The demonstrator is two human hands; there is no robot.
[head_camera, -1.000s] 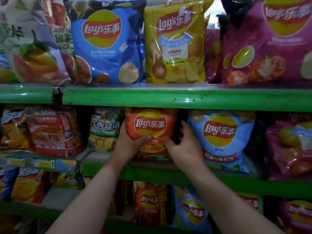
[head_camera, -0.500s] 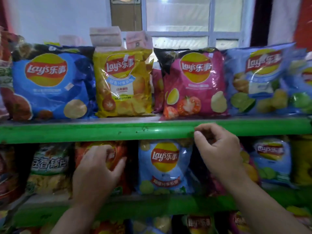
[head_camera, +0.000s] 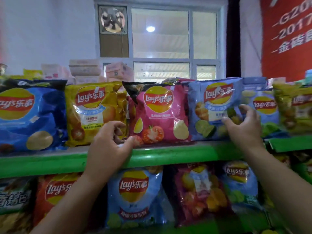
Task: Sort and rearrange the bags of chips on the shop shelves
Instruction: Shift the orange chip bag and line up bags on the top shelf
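Green-edged top shelf, left to right, as we find it: dark blue bag, upright and facing out; yellow bag, upright; our left hand, fingers loosely curled and holding nothing, hovering at the shelf lip between the yellow bag and the pink tomato bag, thumb near that bag's lower corner; light blue lime bag, tilted slightly, with our right hand spread half open against its right side, not clearly gripping it; a second lime bag behind; an olive-yellow bag at the far right. Lower shelf holds an orange bag, a pale blue bag and a dark red bag. We judge the top row mostly faced; the lime bag likely needs straightening, and flavours remain mixed below.
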